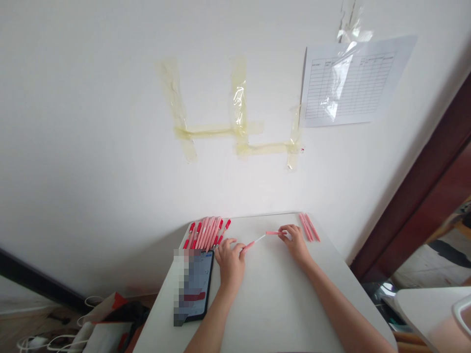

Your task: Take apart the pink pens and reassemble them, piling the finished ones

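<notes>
Well, white-ended rod [253, 242] in left hand [231, 258]; pink tube [273, 233] in right hand [295, 244].

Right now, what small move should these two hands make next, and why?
Perhaps the right hand should tilt its pink tube into line with the white rod poking from the pink piece in the left hand: the rod and tube stand at an angle, their ends close together.

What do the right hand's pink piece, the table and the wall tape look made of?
Pink piece: probably smooth plastic, being straight and evenly coloured.
Table: likely white laminate or plastic, smooth, no grain showing.
Wall tape: apparently glossy plastic film; glare, wrinkles.
</notes>
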`<control>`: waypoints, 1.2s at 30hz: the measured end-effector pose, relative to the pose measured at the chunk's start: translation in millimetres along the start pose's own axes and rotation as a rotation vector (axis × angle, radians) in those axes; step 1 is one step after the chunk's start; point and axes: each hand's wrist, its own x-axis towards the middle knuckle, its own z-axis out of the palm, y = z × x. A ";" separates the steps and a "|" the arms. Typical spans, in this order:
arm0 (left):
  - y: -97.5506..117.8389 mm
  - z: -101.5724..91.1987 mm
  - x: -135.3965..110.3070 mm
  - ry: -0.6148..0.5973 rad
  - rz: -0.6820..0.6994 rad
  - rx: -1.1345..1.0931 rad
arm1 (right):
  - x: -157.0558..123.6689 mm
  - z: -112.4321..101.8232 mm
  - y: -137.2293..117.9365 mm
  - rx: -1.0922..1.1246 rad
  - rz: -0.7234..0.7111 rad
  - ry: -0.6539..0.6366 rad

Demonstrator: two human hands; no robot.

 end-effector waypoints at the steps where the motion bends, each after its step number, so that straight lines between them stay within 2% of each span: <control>1: 0.2 -0.2 0.1 -0.001 -0.004 0.001 | 0.0 0.2 0.5 -0.002 0.002 -0.001; 14: 6.1 0.4 -1.6 0.108 -0.028 0.092 | -0.9 0.9 1.3 -0.027 0.007 -0.004; 23: 9.8 -4.4 -2.0 0.023 -0.040 0.194 | -0.3 1.5 0.4 -0.043 0.017 -0.001; 36: 9.9 -5.1 -1.9 0.005 -0.047 0.247 | -1.1 1.4 0.0 -0.041 0.024 -0.020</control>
